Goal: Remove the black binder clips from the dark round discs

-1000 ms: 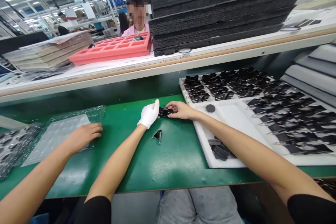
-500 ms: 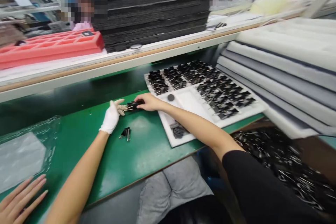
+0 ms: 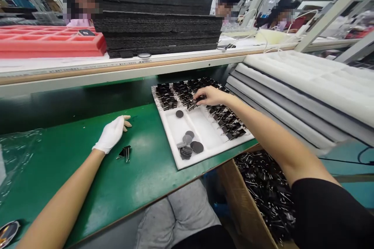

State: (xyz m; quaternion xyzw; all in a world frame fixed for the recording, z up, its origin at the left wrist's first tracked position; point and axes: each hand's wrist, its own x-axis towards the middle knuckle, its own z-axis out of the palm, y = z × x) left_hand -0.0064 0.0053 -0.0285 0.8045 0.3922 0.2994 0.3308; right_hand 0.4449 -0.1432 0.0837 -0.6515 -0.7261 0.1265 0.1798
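Right hand [image 3: 212, 96] pinches black metal binder clip [image 3: 191, 104] toward far edge of white foam tray [image 3: 170, 136]; white-gloved left hand [image 3: 112, 132], fingers loose, looks empty. Probably placing; release calls for clearing neighbouring clips [image 3: 165, 95].

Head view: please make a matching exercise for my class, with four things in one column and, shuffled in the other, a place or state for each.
Things:
1. Left hand
2. Right hand
3. Lone binder clip
4. Pink foam tray

Places and states:
A. lying on the green tabletop
B. on the raised shelf, beside the black stack
C. in a white glove
D. bare, at the rows of black clips

Right pairs: 1-C, 2-D, 3-A, 4-B.
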